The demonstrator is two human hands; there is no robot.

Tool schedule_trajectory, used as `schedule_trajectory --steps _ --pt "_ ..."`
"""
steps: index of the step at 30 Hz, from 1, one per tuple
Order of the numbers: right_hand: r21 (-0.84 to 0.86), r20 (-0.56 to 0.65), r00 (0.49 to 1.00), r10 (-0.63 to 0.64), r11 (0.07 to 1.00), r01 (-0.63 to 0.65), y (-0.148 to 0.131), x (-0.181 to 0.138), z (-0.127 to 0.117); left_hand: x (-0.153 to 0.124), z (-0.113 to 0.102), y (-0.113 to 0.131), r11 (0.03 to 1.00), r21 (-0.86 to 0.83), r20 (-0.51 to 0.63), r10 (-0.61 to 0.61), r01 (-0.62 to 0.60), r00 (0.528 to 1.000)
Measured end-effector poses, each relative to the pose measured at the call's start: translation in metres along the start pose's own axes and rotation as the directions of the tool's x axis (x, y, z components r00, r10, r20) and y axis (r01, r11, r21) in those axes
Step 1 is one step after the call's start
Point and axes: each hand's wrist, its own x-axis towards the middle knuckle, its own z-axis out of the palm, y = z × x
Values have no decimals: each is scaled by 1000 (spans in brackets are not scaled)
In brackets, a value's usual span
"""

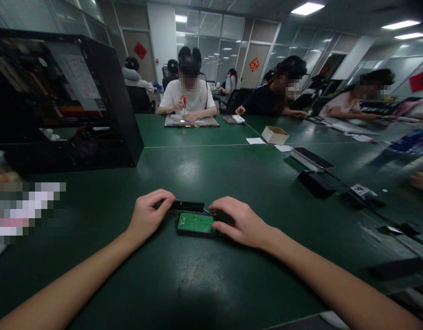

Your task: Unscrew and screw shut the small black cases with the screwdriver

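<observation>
My left hand (147,215) has its fingers pinched on the near end of a black bar (187,206), which lies along the far edge of a small black case (194,233). The case sits flat on the table (211,174) right in front of me, opened, with a green circuit board (195,223) showing face up inside it. My right hand (241,222) covers the right end of the case, fingers curled down over it. I cannot tell whether they clasp it or only press on it. A red spot (215,213) and a thin wire show just beside my right fingertips.

As I judge it, this work wants a light touch: the right hand should pin the case by its plastic end only, off the board, while the left moves the bar level and slowly so the thin wire is not tugged. Gripping the bar by its edges would leave the board's face untouched.

The table is dark green and smooth, with a pale seam running across it. A black open computer case (60,96) stands at my far left. To the right lie a cardboard box (275,134), paper slips (255,140), a flat black slab (313,158) and a black block (314,183). Across the table several people sit at work. One of them, in a white shirt (189,98), holds an orange-handled tool. Behind them are glass partitions with red paper decorations (140,50), under ceiling lights (308,8).
</observation>
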Motion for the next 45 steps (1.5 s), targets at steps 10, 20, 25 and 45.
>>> schedule_trajectory --steps 10,20,25,45 --pt "-74 115 993 33 997 -24 -16 4 15 7 -2 -24 971 224 248 -142 86 958" --pt "-163 133 990 56 986 -34 -23 8 25 5 -1 -29 969 237 331 -12 -71 944" --pt "-151 137 990 42 988 -21 -23 6 24 5 -1 -31 972 225 339 -10 -71 941" --pt "-324 -660 659 361 654 -683 46 -169 -96 -3 -1 -14 963 143 435 145 -227 889"
